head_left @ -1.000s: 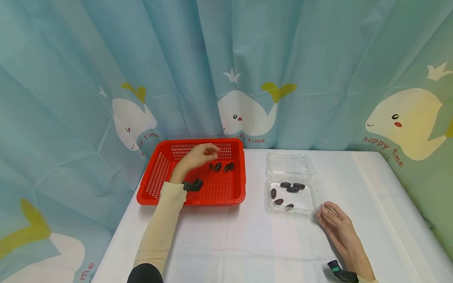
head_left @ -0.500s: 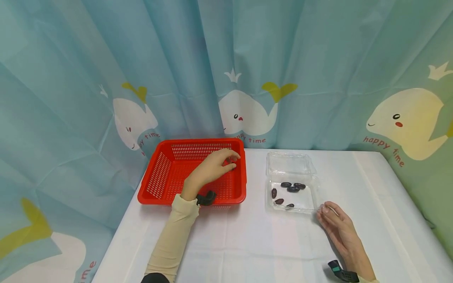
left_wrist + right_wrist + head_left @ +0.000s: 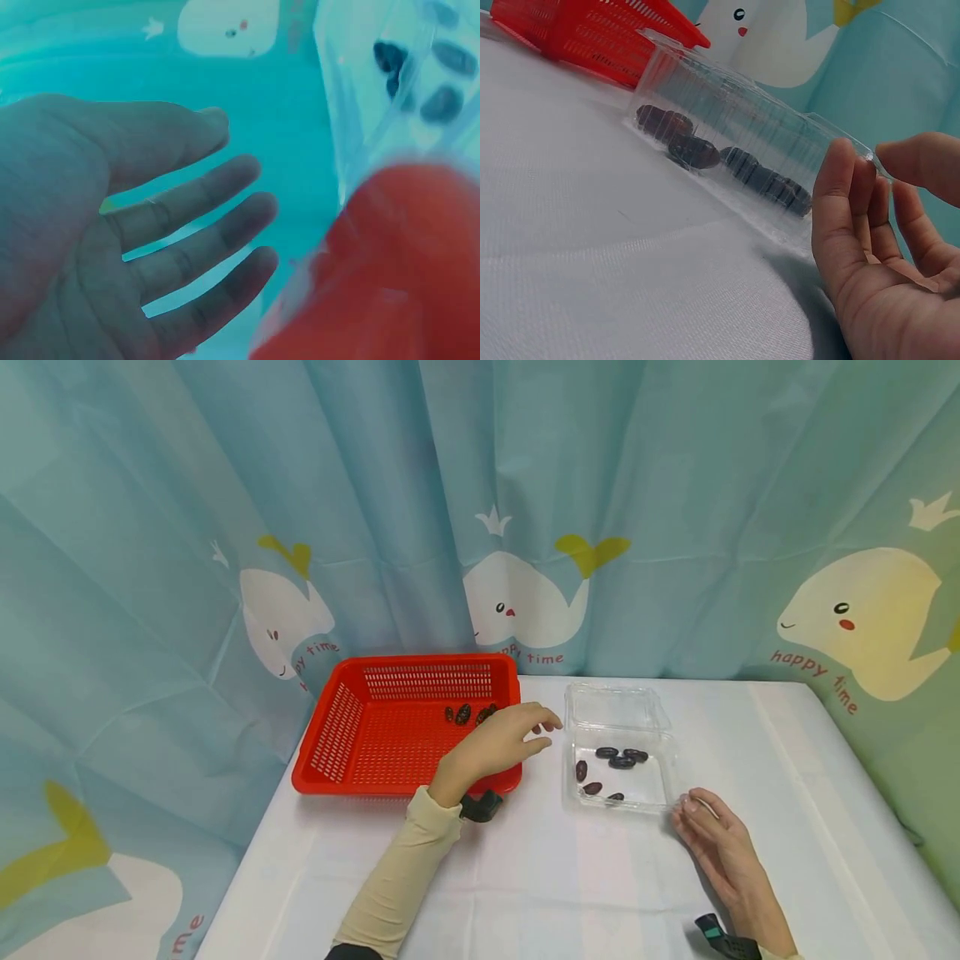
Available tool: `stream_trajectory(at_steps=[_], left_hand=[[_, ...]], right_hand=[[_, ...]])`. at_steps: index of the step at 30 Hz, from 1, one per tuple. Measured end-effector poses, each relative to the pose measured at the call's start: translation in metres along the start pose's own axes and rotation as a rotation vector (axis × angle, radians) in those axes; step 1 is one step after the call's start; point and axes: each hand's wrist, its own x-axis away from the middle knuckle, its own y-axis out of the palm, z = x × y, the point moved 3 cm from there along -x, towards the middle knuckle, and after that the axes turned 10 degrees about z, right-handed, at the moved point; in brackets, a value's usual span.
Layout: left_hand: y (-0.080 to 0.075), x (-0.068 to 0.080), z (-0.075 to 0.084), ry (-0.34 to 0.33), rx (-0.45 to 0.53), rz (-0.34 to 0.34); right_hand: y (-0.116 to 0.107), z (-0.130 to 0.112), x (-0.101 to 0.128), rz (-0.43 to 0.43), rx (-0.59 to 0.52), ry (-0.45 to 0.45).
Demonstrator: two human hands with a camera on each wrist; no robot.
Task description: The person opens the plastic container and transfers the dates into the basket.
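My left hand [image 3: 504, 737] is over the right rim of a red plastic basket [image 3: 375, 743]. In the left wrist view its fingers [image 3: 199, 247] are spread and nearly straight, and nothing shows in them. Several dark brown dates [image 3: 463, 714] lie in the back right of the basket, partly hidden by this hand. With thumb and fingertips, my right hand [image 3: 723, 847] holds the front right corner of a clear plastic box [image 3: 637, 792]. Inside the box lie several dates [image 3: 622, 762], some at its back and some along the left and front.
The clear lid [image 3: 611, 706] of the box is folded back behind it. A white cloth [image 3: 525, 877] covers the table, and a curtain [image 3: 675, 568] printed with whales hangs along the back. The box stands to the right of the basket.
My left hand has moved right from over the middle of the basket to its right rim, uncovering dates there. The right hand and the box have stayed put.
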Motion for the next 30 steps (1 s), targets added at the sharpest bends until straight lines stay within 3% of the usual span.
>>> stream_trajectory(at_steps=[8,15,23,30], left_hand=[[0.029,-0.015,0.015,0.048,0.013,-0.053],[0.054,-0.031,0.021,0.038,0.124,-0.089],[0.072,-0.046,0.025,0.064,0.178,-0.157],[0.088,-0.057,0.028,0.013,0.185,-0.206]], right_hand=[[0.003,0.001,0.002,0.008,-0.035,-0.012],[0.002,0.0,0.001,0.008,-0.077,0.016],[0.001,0.001,0.0,0.008,-0.071,0.01],[0.002,0.0,0.0,-0.004,-0.099,0.016]])
